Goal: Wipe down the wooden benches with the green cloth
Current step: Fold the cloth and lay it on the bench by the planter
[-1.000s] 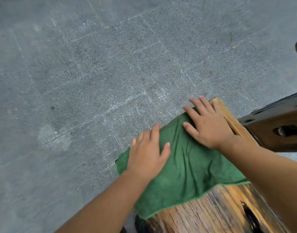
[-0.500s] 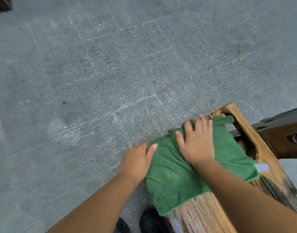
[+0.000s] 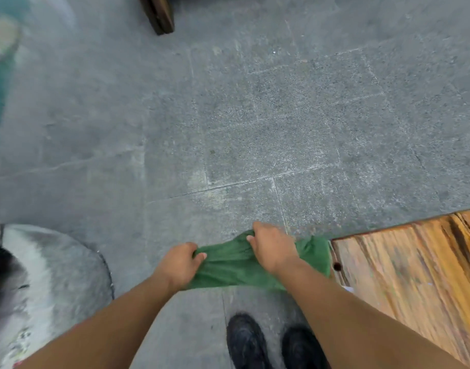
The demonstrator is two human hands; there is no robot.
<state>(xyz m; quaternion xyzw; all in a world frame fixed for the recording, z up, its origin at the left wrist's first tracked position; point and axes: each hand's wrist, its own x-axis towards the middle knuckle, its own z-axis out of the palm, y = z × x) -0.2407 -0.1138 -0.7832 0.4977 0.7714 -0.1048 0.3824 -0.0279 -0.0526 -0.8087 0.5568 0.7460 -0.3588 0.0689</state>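
The green cloth point(image 3: 228, 265) hangs stretched in the air between my hands, just left of the wooden bench point(image 3: 414, 275) at the lower right. My left hand point(image 3: 179, 263) grips the cloth's left end with curled fingers. My right hand point(image 3: 272, 246) bunches and holds the cloth's top middle. The cloth's right end reaches the bench's left edge; I cannot tell whether it touches the wood.
Grey stone paving point(image 3: 255, 129) fills most of the view. My two black shoes point(image 3: 271, 342) stand below the cloth. A dark wooden leg point(image 3: 158, 13) shows at the top. A round grey and white object point(image 3: 42, 283) sits at the lower left.
The cloth lay flat on the bench end under my hands; now both hands have gathered it and pulled it off to the left. The view has swung left.
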